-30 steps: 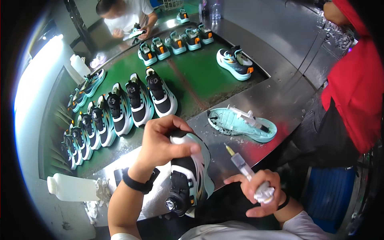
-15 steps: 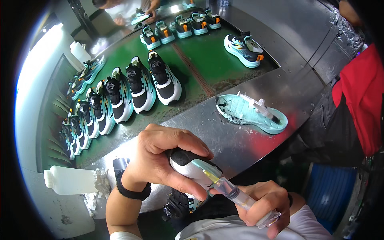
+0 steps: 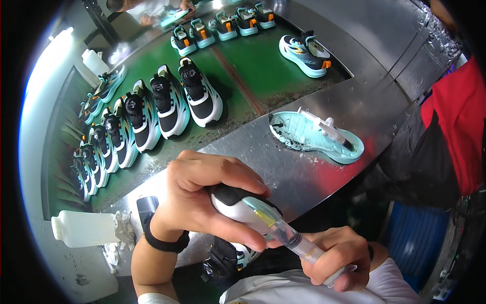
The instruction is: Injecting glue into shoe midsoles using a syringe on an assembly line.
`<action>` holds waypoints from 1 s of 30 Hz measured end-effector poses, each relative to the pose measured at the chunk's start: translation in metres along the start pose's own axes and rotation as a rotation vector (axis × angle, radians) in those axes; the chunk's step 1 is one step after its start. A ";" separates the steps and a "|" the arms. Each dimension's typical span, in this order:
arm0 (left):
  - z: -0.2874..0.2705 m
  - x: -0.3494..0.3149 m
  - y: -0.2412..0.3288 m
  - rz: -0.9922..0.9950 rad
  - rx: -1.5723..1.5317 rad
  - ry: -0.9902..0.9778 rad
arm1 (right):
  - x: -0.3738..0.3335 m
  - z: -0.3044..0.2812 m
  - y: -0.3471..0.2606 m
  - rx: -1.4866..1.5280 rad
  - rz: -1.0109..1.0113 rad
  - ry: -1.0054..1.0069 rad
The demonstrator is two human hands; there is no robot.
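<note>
My left hand (image 3: 202,195) is closed round a black and white sneaker (image 3: 230,210), one end of which shows a pale teal sole edge. My right hand (image 3: 339,258) grips a clear plastic syringe (image 3: 301,247) with a yellow tip. That tip lies against the teal edge of the sneaker; whether it touches is too fine to tell. Below my left hand is a black shoe part with a dial (image 3: 220,261); I cannot tell whether it belongs to the held sneaker. Past my hands, on the metal table edge, a loose teal sole (image 3: 293,133) carries another syringe (image 3: 329,130).
Rows of sneakers (image 3: 169,104) stand on the green belt (image 3: 233,114) at left and back, and a single sneaker (image 3: 305,54) stands far right. A white bottle (image 3: 83,229) lies at near left. Across the table, another person's hand (image 3: 187,6) holds a shoe.
The view has shifted slightly, so the table's things sit a little further left and up. My right hand has moved slightly, with the syringe still at the sneaker's edge.
</note>
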State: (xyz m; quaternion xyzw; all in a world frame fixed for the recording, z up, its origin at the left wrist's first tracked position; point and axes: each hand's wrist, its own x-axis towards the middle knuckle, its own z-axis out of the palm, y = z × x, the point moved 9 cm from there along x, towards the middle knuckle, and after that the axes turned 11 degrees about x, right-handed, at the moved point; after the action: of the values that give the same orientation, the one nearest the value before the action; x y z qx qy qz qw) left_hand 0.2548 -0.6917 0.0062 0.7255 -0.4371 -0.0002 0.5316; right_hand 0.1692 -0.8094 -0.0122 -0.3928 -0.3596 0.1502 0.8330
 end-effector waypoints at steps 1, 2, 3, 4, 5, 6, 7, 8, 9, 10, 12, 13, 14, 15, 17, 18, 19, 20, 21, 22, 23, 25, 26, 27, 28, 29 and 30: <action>-0.005 -0.004 -0.005 -0.016 -0.028 0.042 | -0.002 -0.001 0.003 0.015 0.002 0.008; -0.009 -0.007 -0.010 -0.035 -0.056 0.084 | -0.007 -0.003 0.007 0.021 0.004 0.013; -0.013 -0.011 -0.016 -0.057 -0.089 0.128 | -0.013 -0.005 0.013 0.019 0.011 0.032; -0.013 -0.014 -0.020 -0.068 -0.092 0.126 | -0.018 -0.008 0.020 0.018 0.019 0.051; -0.019 -0.018 -0.028 -0.130 -0.169 0.183 | -0.021 -0.010 0.025 0.028 0.022 0.057; -0.023 -0.023 -0.036 -0.193 -0.246 0.240 | -0.023 -0.011 0.031 0.057 0.023 0.065; -0.026 -0.028 -0.042 -0.236 -0.274 0.294 | -0.024 -0.012 0.037 0.085 0.024 0.074; -0.029 -0.033 -0.049 -0.238 -0.298 0.320 | -0.025 -0.013 0.042 0.096 0.027 0.081; -0.031 -0.036 -0.054 -0.238 -0.316 0.344 | -0.025 -0.014 0.046 0.109 0.013 0.091; -0.033 -0.038 -0.058 -0.237 -0.334 0.368 | -0.025 -0.016 0.049 0.121 -0.002 0.102; -0.036 -0.045 -0.066 -0.266 -0.321 0.395 | -0.027 -0.018 0.057 0.143 0.013 0.112; -0.038 -0.047 -0.069 -0.282 -0.325 0.414 | -0.027 -0.019 0.060 0.157 0.024 0.114; -0.040 -0.049 -0.072 -0.296 -0.329 0.433 | -0.027 -0.019 0.062 0.163 0.027 0.116; -0.040 -0.051 -0.073 -0.323 -0.301 0.448 | -0.027 -0.022 0.063 0.175 0.028 0.146; -0.041 -0.053 -0.077 -0.312 -0.293 0.445 | -0.028 -0.025 0.066 0.191 0.032 0.179; -0.042 -0.053 -0.078 -0.291 -0.282 0.440 | -0.028 -0.026 0.067 0.190 0.028 0.181; -0.042 -0.055 -0.080 -0.311 -0.261 0.446 | -0.028 -0.027 0.068 0.189 0.024 0.182; -0.042 -0.054 -0.081 -0.314 -0.261 0.446 | -0.028 -0.028 0.069 0.191 0.024 0.183; -0.042 -0.053 -0.082 -0.313 -0.261 0.449 | -0.028 -0.029 0.069 0.186 0.017 0.188; -0.041 -0.052 -0.083 -0.311 -0.260 0.452 | -0.029 -0.030 0.068 0.181 0.011 0.192; -0.040 -0.052 -0.083 -0.312 -0.262 0.450 | -0.029 -0.031 0.068 0.181 0.010 0.194; -0.042 -0.054 -0.082 -0.330 -0.248 0.470 | -0.031 -0.028 0.069 0.179 0.021 0.173; -0.042 -0.055 -0.081 -0.330 -0.247 0.468 | -0.032 -0.027 0.068 0.179 0.020 0.174; -0.040 -0.055 -0.084 -0.332 -0.244 0.460 | -0.035 -0.029 0.071 0.187 0.034 0.172; -0.039 -0.055 -0.087 -0.334 -0.241 0.452 | -0.038 -0.031 0.073 0.196 0.049 0.170; -0.038 -0.056 -0.090 -0.341 -0.241 0.449 | -0.041 -0.033 0.075 0.201 0.049 0.175; -0.040 -0.058 -0.091 -0.363 -0.211 0.459 | -0.045 -0.031 0.077 0.211 0.056 0.182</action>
State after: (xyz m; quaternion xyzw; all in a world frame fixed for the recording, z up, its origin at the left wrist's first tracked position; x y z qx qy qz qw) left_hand 0.2946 -0.6193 -0.0738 0.7136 -0.1666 0.0234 0.6800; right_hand 0.1632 -0.8009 -0.1057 -0.3249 -0.2537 0.1744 0.8942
